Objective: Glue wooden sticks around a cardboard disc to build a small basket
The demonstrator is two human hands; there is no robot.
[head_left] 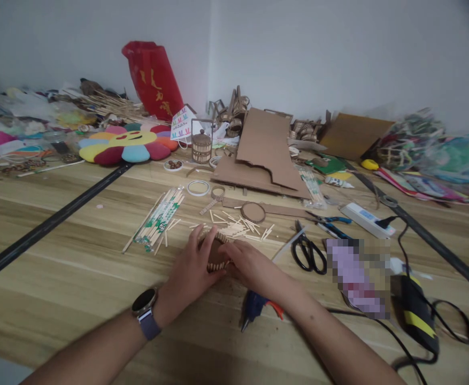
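Observation:
A round brown cardboard piece [215,251] with short sticks around its rim lies between my hands. My left hand [196,264] holds its left side, with fingers over the far edge and thumb at the near edge. My right hand [247,263] is at its right edge, the fingers bent together; whether a small stick is pinched there is too small to tell. Just beyond lie loose short sticks [238,229] and a cardboard disc [253,212]. A blue glue gun [254,307] rests partly under my right forearm.
Black scissors [308,251], pliers [334,224] and a power strip [366,219] lie to the right, with black cables near my right arm. Packaged sticks [160,219] lie left. Behind stand cardboard sheets [264,144] and a small lidded bucket [201,147].

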